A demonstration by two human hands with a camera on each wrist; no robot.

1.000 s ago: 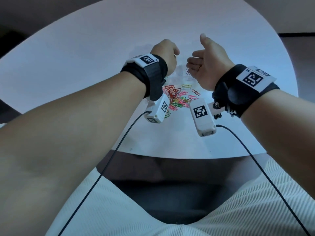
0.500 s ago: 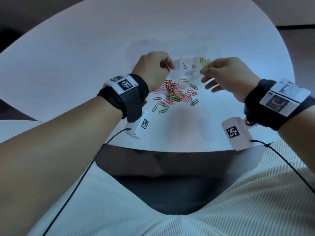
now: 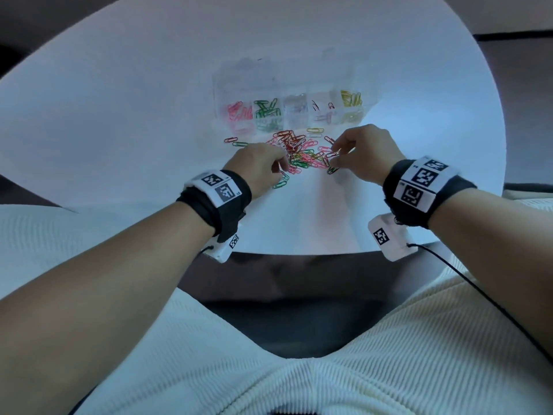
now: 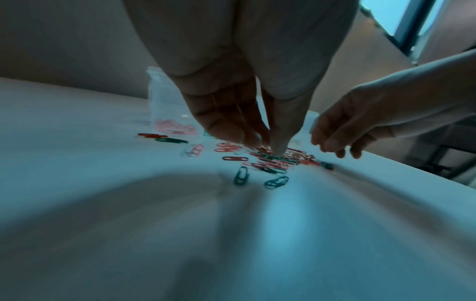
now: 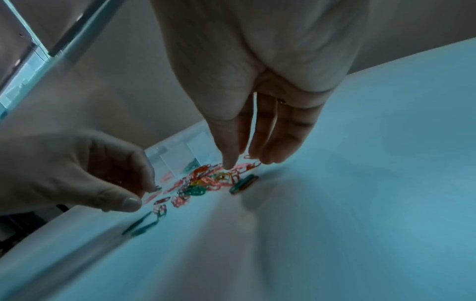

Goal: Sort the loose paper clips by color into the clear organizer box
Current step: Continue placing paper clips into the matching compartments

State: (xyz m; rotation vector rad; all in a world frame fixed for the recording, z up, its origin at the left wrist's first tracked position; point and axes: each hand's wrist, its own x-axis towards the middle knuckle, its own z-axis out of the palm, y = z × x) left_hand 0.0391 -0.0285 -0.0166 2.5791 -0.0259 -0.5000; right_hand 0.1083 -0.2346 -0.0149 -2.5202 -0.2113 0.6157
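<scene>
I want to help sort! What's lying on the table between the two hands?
The head view shows the pile of mixed paper clips between the left hand and right hand.

One clear organizer box [image 3: 287, 85] counted, five filled compartments seen. Loose clips [image 3: 302, 152]: dozens piled, too tangled for exact count. Two hands seen.

A: Item one, left hand [image 3: 259, 163]?
B: Coming down from the clear organizer box [image 3: 288, 110], fingertips now reaching into the loose paper clips [image 3: 302, 152].
A: Item two, right hand [image 3: 363, 154]?
B: Likewise lowering to the pile's right edge, fingers extending downward.
A: The box?
B: Now lying fully uncovered on the surface [image 3: 119, 115], compartments showing.
</scene>
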